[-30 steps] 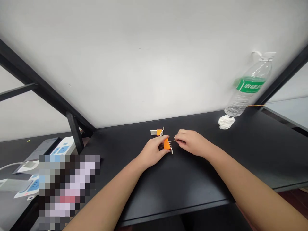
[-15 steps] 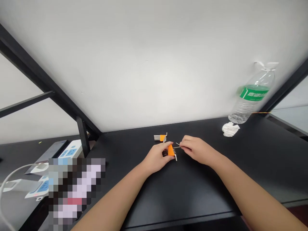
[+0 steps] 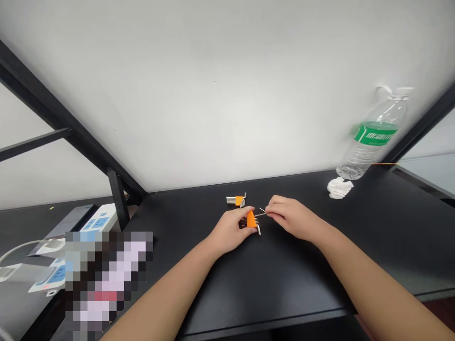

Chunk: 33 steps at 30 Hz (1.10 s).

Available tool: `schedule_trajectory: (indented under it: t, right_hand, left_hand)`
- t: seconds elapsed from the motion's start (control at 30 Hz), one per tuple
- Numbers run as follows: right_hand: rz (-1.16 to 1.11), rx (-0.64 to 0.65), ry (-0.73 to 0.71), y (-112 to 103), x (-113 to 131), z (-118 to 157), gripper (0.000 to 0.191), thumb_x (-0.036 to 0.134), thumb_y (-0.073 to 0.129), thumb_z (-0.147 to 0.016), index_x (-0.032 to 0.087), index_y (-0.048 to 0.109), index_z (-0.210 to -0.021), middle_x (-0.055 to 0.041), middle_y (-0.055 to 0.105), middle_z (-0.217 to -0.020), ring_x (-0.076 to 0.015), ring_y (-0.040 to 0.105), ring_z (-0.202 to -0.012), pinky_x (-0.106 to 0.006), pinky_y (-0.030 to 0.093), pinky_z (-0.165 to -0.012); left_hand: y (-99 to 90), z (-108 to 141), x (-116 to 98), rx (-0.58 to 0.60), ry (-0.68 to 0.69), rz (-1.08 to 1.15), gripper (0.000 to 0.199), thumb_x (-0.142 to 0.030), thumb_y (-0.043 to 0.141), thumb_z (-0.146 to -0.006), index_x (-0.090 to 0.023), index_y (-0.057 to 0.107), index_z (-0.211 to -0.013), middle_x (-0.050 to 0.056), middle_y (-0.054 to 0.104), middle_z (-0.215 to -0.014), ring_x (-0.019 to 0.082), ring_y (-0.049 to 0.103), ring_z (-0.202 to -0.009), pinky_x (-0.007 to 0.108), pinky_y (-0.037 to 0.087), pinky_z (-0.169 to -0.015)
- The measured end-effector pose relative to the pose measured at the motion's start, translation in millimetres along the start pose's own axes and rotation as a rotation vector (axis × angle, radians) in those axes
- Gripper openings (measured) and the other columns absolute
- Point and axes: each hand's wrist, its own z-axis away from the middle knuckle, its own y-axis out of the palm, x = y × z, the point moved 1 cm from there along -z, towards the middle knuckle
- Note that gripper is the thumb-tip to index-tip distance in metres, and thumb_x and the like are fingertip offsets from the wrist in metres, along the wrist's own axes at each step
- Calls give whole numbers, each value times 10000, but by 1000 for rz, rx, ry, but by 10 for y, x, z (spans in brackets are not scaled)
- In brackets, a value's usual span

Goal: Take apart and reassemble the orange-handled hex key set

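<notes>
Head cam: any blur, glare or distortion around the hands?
Head view: hex key set, left hand and right hand fairly sharp, no obvious glare; wide-angle distortion slants the black desk; soft light, faint shadows; pixelated block hides lower left.

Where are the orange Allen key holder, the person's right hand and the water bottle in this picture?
Orange Allen key holder (image 3: 251,219): head view, on its orange casing.
Right hand (image 3: 291,218): head view, on the back of the hand.
Water bottle (image 3: 368,151): head view, on the clear plastic below the green label.
</notes>
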Motion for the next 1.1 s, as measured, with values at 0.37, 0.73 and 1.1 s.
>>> schedule_trajectory:
  t: [0.37,0.73,1.1]
  right_hand:
    - [-137,75,-29,124,174,-35,210,112,495,-970,233,667,-969,-29,631,-997,-143,600,-824,-284,481,-770]
    - [334,150,281,231,-86,-74,116,139,582,-869,194,629,-779,-57,630,-881,-193,573,-832,-329,410,-747]
    - [197,18,236,135,23,-61,119,103,573,-827,203,572,-762,10,611,-726,-129,521,-622,-265,352,-587]
  left_hand:
    - [-44,22,-170,24,157,-229,326,-314,772,-813,-258,700,-1126,24,679,-948,224,619,-941,356,517,-875]
    - [-12,-7,0,-16,104,-169,557,-186,637,-877,-267,538,-1419,67,675,-1218,240,639,-1096,382,517,-985]
    - [-2,-15,45,-37,96,-73,642,-185,641,-872,-267,471,-1485,68,665,-1319,232,652,-1164,389,511,-1047]
